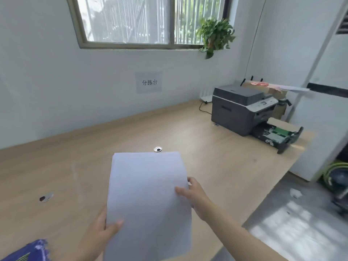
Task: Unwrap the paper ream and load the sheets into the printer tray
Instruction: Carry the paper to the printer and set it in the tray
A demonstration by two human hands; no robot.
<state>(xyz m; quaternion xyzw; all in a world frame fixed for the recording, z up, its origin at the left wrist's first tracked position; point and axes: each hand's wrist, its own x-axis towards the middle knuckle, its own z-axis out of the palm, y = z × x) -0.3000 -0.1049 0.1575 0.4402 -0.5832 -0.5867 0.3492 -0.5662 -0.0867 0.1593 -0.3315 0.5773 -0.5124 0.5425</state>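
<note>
Paper sheets (148, 200) gripped both sides, left hand (101, 234), right hand (194, 196)

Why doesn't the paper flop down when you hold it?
The paper is probably a thick stack, so it stays fairly flat. The left hand and right hand grip opposite edges, which likely helps. Loose sheets could still slide apart.

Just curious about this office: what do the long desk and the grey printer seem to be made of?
The long light-brown desk looks like wood-grain laminate, matte, with faint straight grain lines; solid wood cannot be ruled out. The dark grey box-shaped printer looks like moulded plastic, smooth with a dull sheen.
</note>
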